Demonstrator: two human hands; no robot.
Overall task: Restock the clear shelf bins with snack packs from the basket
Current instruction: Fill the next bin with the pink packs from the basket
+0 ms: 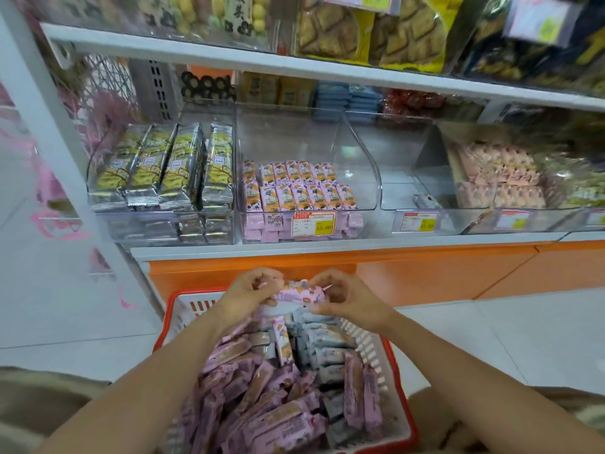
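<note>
We hold one pink snack pack [299,294] above the far end of the red basket [168,311]. Our left hand [248,290] pinches its left end and our right hand [347,298] its right end, so both grips are closed on that pack. Beneath them the basket is heaped with loose packs [268,388], pink and grey. On the shelf [327,245] beyond, the middle clear bin [355,158] holds two rows of orange packs [301,191] lying low, and the left bin [98,178] stands full of yellow packs [163,165].
</note>
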